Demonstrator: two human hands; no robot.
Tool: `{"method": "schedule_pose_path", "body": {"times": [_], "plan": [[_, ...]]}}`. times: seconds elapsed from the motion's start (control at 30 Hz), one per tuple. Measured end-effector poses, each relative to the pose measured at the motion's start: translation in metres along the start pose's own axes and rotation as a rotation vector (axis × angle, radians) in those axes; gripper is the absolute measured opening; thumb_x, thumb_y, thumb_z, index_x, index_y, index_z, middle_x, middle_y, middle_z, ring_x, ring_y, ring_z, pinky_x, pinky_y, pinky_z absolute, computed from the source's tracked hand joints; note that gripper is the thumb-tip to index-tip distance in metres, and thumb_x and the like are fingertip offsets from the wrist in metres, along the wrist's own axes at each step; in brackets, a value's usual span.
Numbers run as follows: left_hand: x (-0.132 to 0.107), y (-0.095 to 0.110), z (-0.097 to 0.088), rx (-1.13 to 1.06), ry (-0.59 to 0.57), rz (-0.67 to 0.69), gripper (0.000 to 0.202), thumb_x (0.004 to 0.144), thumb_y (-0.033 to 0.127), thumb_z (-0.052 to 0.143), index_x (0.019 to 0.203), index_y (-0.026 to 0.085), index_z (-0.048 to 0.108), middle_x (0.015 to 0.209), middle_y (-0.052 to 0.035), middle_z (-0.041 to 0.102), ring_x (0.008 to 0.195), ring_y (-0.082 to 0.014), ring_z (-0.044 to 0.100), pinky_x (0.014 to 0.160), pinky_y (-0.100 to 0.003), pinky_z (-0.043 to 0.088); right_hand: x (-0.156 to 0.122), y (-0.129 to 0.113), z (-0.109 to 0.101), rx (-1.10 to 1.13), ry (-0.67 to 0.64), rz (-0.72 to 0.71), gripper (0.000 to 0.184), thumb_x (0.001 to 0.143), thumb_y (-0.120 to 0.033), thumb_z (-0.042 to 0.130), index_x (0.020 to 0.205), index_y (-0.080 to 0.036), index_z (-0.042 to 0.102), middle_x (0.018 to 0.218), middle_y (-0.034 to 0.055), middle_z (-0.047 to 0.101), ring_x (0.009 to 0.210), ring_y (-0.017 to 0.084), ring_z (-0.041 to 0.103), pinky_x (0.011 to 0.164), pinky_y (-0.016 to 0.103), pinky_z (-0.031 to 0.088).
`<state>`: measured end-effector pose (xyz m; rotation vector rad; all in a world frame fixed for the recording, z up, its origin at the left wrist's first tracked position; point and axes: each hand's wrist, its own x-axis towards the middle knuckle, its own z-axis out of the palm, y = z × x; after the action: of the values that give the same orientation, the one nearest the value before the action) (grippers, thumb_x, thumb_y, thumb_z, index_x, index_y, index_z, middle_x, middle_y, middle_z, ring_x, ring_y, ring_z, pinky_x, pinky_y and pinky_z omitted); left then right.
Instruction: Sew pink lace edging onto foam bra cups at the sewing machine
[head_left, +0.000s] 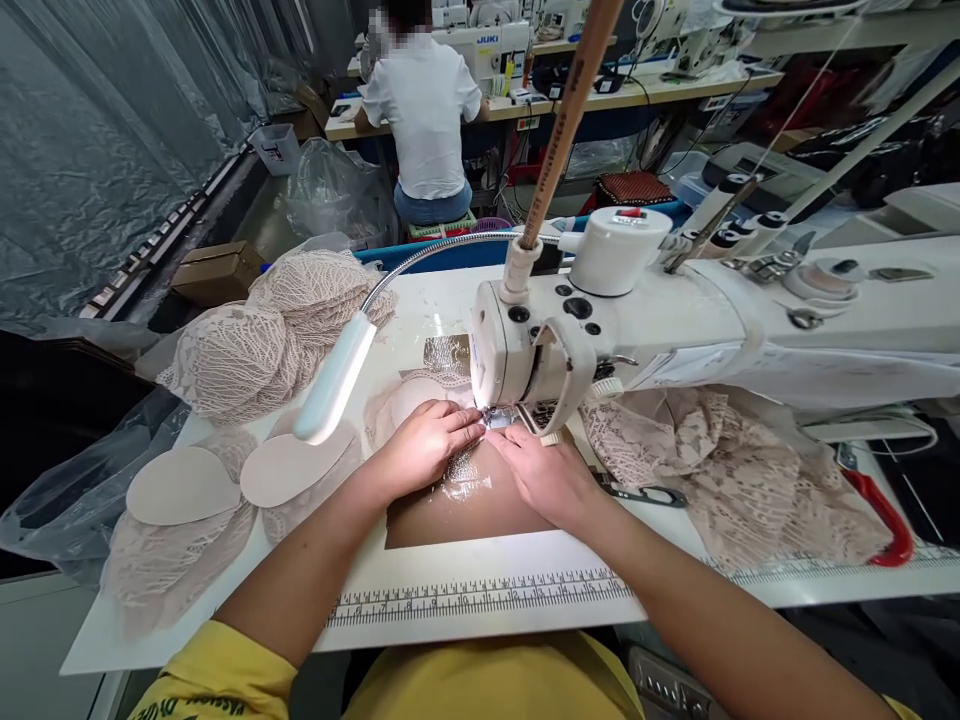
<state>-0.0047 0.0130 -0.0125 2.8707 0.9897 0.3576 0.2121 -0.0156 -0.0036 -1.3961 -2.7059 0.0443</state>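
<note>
At the needle of the white sewing machine (pixel 517 340), both my hands are on a beige lace cup piece (pixel 405 395) that lies partly under the presser foot (pixel 499 415). My left hand (pixel 427 445) is closed on its near edge, fingertips just left of the foot. From the right, my right hand (pixel 544 470) pinches at the front of the foot; the bit of fabric between its fingers is mostly hidden. Under the hands is a shiny brown plate (pixel 465 515) with clear tape on it. A bright lamp (pixel 337 380) on a bendable neck lights the spot.
Stacked lace cups (pixel 232 360) and two pieces with smooth oval pads (pixel 184 485) lie left. To the right are a heap of lace (pixel 720 470), dark snips (pixel 645 494) and red-handled scissors (pixel 885 515). A printed ruler (pixel 487 597) lines the front edge. A person (pixel 427 110) sits beyond.
</note>
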Motion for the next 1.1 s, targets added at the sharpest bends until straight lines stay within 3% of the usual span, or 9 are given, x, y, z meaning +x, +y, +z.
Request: {"method": "schedule_pose_path", "body": {"times": [0.13, 0.27, 0.57, 0.73, 0.9, 1.1], "plan": [[0.005, -0.005, -0.002, -0.005, 0.009, -0.029, 0.037, 0.091, 0.013, 0.044, 0.125, 0.017, 0.060, 0.125, -0.0102, 0.062, 0.095, -0.0230, 0.053, 0.082, -0.038, 0.044, 0.000, 0.002, 0.005, 0.035, 0.040, 0.001, 0.052, 0.083, -0.007, 0.046, 0.131, -0.023, 0.056, 0.103, 0.0069, 0.066, 0.081, 0.019, 0.058, 0.064, 0.030, 0.040], [0.008, -0.007, -0.003, 0.009, 0.017, -0.047, 0.037, 0.090, 0.016, 0.046, 0.125, 0.016, 0.059, 0.120, -0.0113, 0.064, 0.096, -0.0241, 0.052, 0.081, -0.037, 0.043, -0.001, 0.006, 0.010, 0.075, 0.129, -0.009, 0.045, 0.084, -0.008, 0.046, 0.123, -0.024, 0.063, 0.100, 0.0046, 0.067, 0.084, 0.019, 0.058, 0.067, 0.028, 0.041], [0.008, -0.005, -0.006, 0.047, -0.006, -0.090, 0.038, 0.090, 0.016, 0.045, 0.127, 0.016, 0.058, 0.113, -0.0126, 0.064, 0.104, -0.0255, 0.051, 0.089, -0.039, 0.041, -0.001, 0.009, 0.017, 0.109, 0.269, -0.040, 0.042, 0.084, -0.008, 0.046, 0.120, -0.021, 0.065, 0.107, 0.0050, 0.069, 0.083, 0.018, 0.059, 0.068, 0.028, 0.043], [0.007, 0.004, -0.021, 0.123, -0.079, -0.229, 0.035, 0.091, 0.023, 0.044, 0.121, 0.013, 0.059, 0.115, -0.0146, 0.061, 0.106, -0.0285, 0.053, 0.089, -0.043, 0.043, 0.000, 0.011, 0.017, 0.148, 0.264, -0.035, 0.039, 0.085, -0.008, 0.045, 0.115, -0.020, 0.068, 0.097, 0.0044, 0.071, 0.076, 0.018, 0.060, 0.070, 0.029, 0.045], [0.000, 0.018, -0.035, 0.041, -0.171, -0.290, 0.035, 0.096, 0.029, 0.038, 0.117, 0.015, 0.061, 0.110, -0.0116, 0.063, 0.097, -0.0240, 0.058, 0.081, -0.035, 0.049, -0.001, 0.011, 0.016, 0.170, 0.240, -0.013, 0.036, 0.089, -0.013, 0.044, 0.115, -0.018, 0.068, 0.093, 0.0065, 0.071, 0.075, 0.019, 0.061, 0.069, 0.030, 0.048], [-0.002, 0.029, -0.022, -0.007, -0.123, -0.287, 0.033, 0.095, 0.027, 0.039, 0.110, 0.013, 0.065, 0.110, -0.0120, 0.063, 0.092, -0.0221, 0.059, 0.079, -0.034, 0.051, -0.002, 0.011, 0.016, 0.157, 0.209, -0.009, 0.037, 0.089, -0.014, 0.044, 0.119, -0.019, 0.066, 0.100, 0.0078, 0.071, 0.079, 0.020, 0.063, 0.072, 0.032, 0.049]]}}
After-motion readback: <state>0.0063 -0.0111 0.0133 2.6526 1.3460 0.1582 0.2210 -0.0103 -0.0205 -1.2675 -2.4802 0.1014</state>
